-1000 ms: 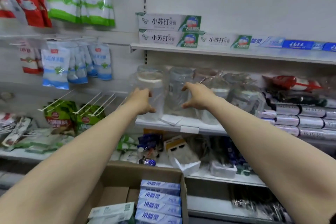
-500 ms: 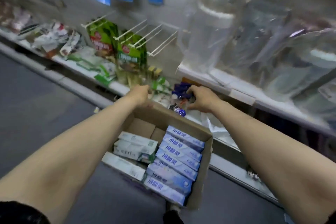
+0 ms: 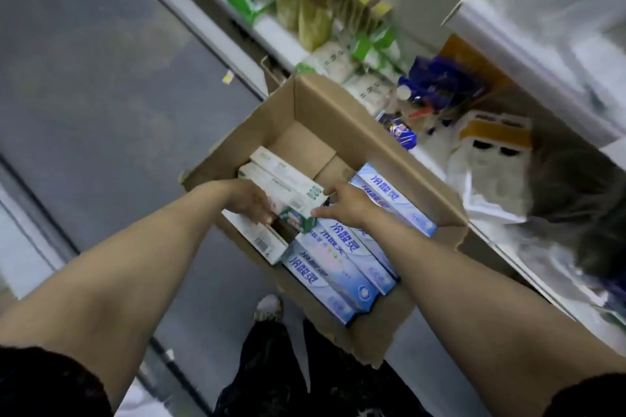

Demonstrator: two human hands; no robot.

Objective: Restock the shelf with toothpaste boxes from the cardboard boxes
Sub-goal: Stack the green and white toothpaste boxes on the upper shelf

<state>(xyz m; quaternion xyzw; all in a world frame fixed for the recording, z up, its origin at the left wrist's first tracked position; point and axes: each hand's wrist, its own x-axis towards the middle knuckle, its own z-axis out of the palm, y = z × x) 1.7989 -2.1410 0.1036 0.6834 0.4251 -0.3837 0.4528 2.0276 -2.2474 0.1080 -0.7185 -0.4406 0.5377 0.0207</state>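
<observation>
An open cardboard box (image 3: 342,105) stands on the floor against the low shelf. Several blue and white toothpaste boxes (image 3: 338,247) lie side by side in its right half. White and green toothpaste boxes (image 3: 288,179) are stacked in its left half. My left hand (image 3: 250,203) reaches into the box and grips the left side of the top white and green box. My right hand (image 3: 345,206) pinches the same box at its near end, thumb under and fingers over. A further white box (image 3: 257,240) lies below it.
The low shelf (image 3: 437,162) to the right carries white bags (image 3: 491,186), blue packets (image 3: 437,78) and green packets (image 3: 305,10). A shelf above overhangs at top right. Grey floor (image 3: 101,78) lies to the left. My shoe (image 3: 269,306) is just below the box.
The view has swung down from the upper shelves to the box. Both hands dropped from the shelf, past the box's far rim, into the box and took hold of a white and green toothpaste box.
</observation>
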